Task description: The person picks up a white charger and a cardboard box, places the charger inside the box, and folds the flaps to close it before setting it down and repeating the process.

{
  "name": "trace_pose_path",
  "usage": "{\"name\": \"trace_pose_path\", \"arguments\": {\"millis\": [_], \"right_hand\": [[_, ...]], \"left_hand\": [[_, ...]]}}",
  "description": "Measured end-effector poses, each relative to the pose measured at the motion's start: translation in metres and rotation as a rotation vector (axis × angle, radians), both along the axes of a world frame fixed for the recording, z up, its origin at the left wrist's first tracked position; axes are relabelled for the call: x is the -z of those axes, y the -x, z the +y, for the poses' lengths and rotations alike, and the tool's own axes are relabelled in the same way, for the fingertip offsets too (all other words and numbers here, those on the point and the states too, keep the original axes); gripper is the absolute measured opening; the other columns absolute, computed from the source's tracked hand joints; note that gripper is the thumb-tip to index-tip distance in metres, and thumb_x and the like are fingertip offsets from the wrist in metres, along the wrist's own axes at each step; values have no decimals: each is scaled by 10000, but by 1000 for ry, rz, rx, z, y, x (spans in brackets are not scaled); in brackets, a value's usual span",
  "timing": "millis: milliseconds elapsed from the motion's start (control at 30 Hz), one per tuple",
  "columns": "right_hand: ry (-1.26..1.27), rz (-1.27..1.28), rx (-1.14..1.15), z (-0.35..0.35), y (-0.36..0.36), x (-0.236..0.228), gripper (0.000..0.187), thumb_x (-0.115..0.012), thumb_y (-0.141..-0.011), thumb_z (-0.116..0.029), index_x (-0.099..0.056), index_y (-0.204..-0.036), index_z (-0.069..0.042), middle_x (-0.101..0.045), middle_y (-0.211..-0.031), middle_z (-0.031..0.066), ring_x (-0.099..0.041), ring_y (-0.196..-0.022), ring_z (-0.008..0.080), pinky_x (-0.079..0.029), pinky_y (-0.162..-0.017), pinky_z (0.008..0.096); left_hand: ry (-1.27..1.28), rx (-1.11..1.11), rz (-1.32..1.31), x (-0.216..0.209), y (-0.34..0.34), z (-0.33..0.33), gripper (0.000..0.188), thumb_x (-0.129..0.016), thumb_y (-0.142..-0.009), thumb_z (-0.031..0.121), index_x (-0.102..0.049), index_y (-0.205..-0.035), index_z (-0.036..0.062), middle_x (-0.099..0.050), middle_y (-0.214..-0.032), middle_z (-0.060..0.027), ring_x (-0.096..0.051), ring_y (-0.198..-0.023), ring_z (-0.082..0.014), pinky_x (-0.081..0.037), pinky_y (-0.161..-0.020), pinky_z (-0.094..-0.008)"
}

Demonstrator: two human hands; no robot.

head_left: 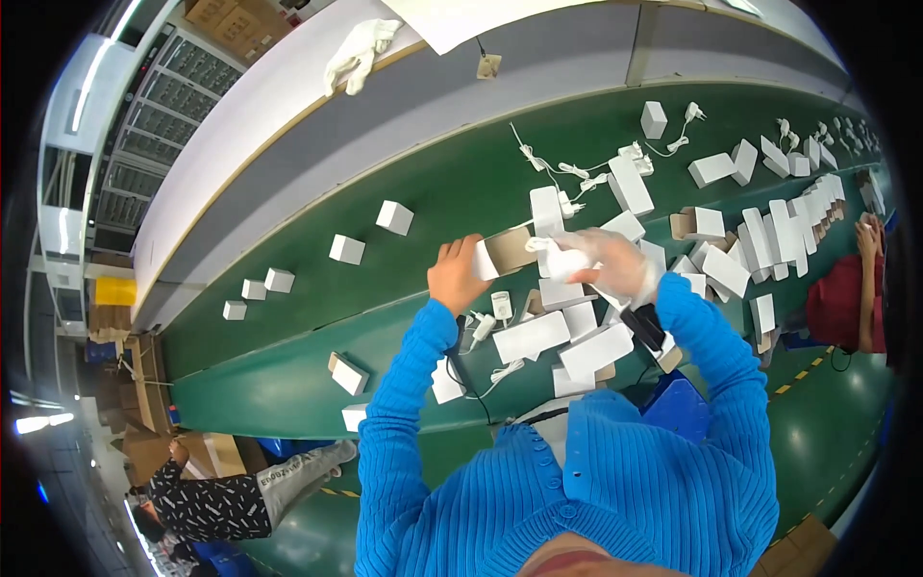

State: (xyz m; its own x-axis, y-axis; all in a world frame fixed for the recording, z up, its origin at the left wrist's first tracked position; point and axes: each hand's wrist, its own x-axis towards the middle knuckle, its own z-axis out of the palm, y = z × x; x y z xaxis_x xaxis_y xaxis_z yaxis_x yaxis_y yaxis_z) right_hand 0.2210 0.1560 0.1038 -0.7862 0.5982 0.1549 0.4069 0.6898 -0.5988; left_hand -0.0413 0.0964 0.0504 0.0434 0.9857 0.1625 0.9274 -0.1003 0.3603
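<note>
My left hand [459, 276], bare, grips a small white box with an open brown cardboard end [504, 252] above the green belt. Wearing a thin clear glove, my right hand [615, 264] holds a white charger with its coiled cable [558, 258] right at the box's open end. Both blue-sleeved forearms come up from the lower edge. Under my hands lie several white boxes [532, 337] and loose white chargers [501, 306].
The green conveyor belt [423, 192] carries small closed white boxes [394, 217] on the left, with more boxes and cables [630, 183] to the right. Another person in red [846, 298] works at the right; a seated person [216, 500] is at the lower left. White gloves [358, 56] lie on the far ledge.
</note>
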Motion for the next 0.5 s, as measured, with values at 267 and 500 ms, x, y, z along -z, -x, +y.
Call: {"name": "trace_pose_path", "arguments": {"millis": [267, 500], "right_hand": [[341, 68, -112, -30, -8, 16, 576, -676, -784, -163, -446, -1297, -41, -581, -1165, 168, -561, -1070, 280, -424, -919, 335], [609, 139, -263, -20, 5, -2, 540, -644, -807, -140, -445, -1294, -19, -579, -1144, 146, -541, -1063, 220, -390, -948, 310]], "left_hand": [[-152, -39, 182, 0, 1, -12, 591, -739, -556, 115, -515, -1101, 157, -571, -1062, -28, -535, -1015, -269, -521, -738, -379], [-106, 20, 158, -10, -4, -23, 626, -739, -547, 85, -508, -1124, 155, -555, -1117, -29, -520, -1051, -262, -521, -763, -372]]}}
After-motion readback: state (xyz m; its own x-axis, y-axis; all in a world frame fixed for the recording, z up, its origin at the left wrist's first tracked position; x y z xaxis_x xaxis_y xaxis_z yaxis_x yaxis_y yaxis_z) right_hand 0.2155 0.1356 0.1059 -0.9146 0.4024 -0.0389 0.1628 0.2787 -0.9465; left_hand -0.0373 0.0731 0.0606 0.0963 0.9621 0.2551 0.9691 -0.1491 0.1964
